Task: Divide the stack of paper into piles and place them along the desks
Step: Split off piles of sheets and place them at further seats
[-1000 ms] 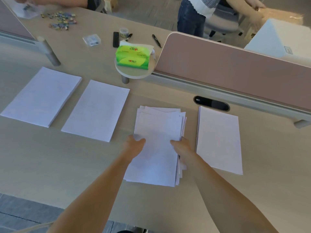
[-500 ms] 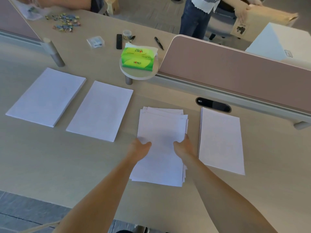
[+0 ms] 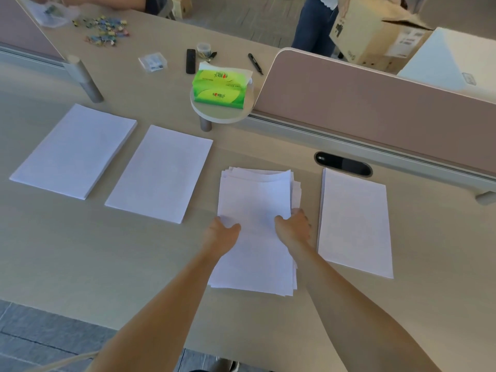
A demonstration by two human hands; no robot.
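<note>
A loose, uneven pile of white paper (image 3: 256, 200) lies on the beige desk (image 3: 80, 251) straight ahead of me. My left hand (image 3: 222, 233) grips its left edge, thumb on the top sheet. My right hand (image 3: 294, 228) grips the right edge, fingers curled round the side of the sheets. Three neat piles lie flat alongside: the far-left pile (image 3: 75, 150), the second pile (image 3: 159, 173) and the right pile (image 3: 354, 226).
A green tissue pack (image 3: 220, 88) sits on a small round shelf beside a pink divider panel (image 3: 375, 103). Behind lie a black remote (image 3: 190, 61), a pen (image 3: 255, 63) and coloured clips (image 3: 103, 30). A person carries a cardboard box (image 3: 375, 36) at the back.
Both hands have slid a little further up the pile's sides and closed on its edges, and the sheets have been drawn into a tidier stack.
</note>
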